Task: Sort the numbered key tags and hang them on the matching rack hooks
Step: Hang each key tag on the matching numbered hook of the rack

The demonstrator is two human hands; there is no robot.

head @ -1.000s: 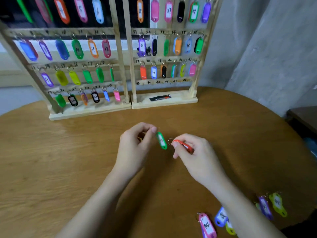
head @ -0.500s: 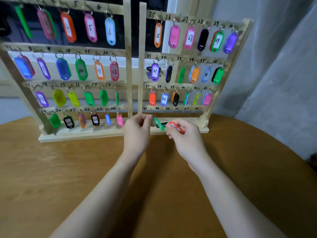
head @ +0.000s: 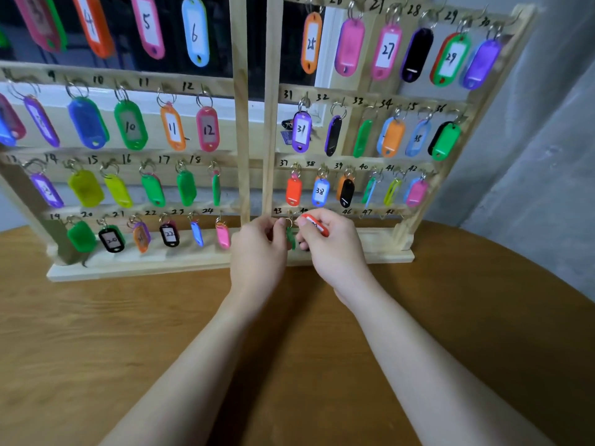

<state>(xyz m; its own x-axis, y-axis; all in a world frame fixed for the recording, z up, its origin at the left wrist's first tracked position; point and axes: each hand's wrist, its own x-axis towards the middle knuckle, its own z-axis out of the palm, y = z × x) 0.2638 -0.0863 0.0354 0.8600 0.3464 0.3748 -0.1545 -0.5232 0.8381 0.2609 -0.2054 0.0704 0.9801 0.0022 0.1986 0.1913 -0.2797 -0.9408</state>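
Nearest you is the bare wooden table (head: 96, 365), with both forearms reaching over it to the foot of the right rack (head: 399, 217). Your left hand (head: 257, 249) pinches the ring of a green tag (head: 290, 238), which hangs edge-on right at the bottom rail, just under hook 43 (head: 278, 211). Your right hand (head: 331, 246) is closed around a red tag (head: 317, 225), held just beside the green one and not yet on a hook.

By the look of it you are nearly done. On the left rack (head: 240, 123), every hook in sight carries a tag. On the right rack, the three upper rows are full, some tags turned so their numbers are hidden. Only the bottom row, 43 to 48, looks bare: hooks 46 (head: 346, 211) and 47 (head: 366, 212) hold nothing, so these two tags seem to belong there.
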